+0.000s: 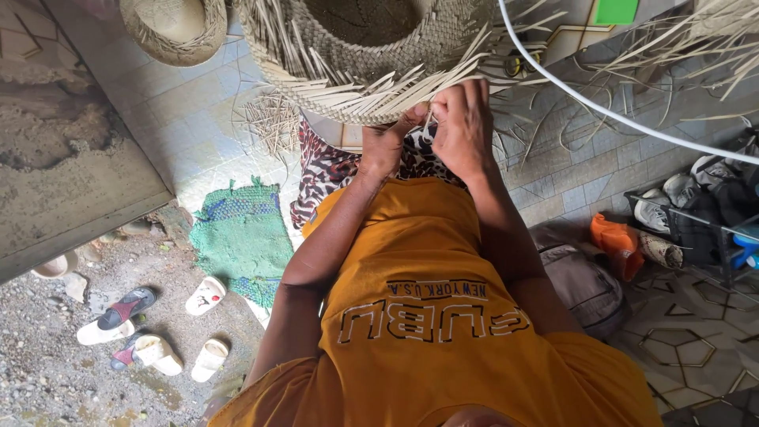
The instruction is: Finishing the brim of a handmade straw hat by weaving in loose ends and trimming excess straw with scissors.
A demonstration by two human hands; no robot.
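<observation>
A large woven straw basket (356,47) rests in front of me, its lower rim fringed with loose, unwoven strips (411,91). My left hand (383,146) pinches strips at the rim from below. Touching it, my right hand (462,122) has its fingers curled around strips at the same spot. Both arms reach forward over my orange shirt (427,300). A patterned cloth (324,178) lies under the basket on my lap.
A smaller woven straw piece (174,32) sits at the top left, with loose strips (273,119) on the tiles. Several sandals (118,312) lie by a green mat (241,233). A white hose (601,107) crosses above a shoe rack (696,213) and an orange bag (617,241).
</observation>
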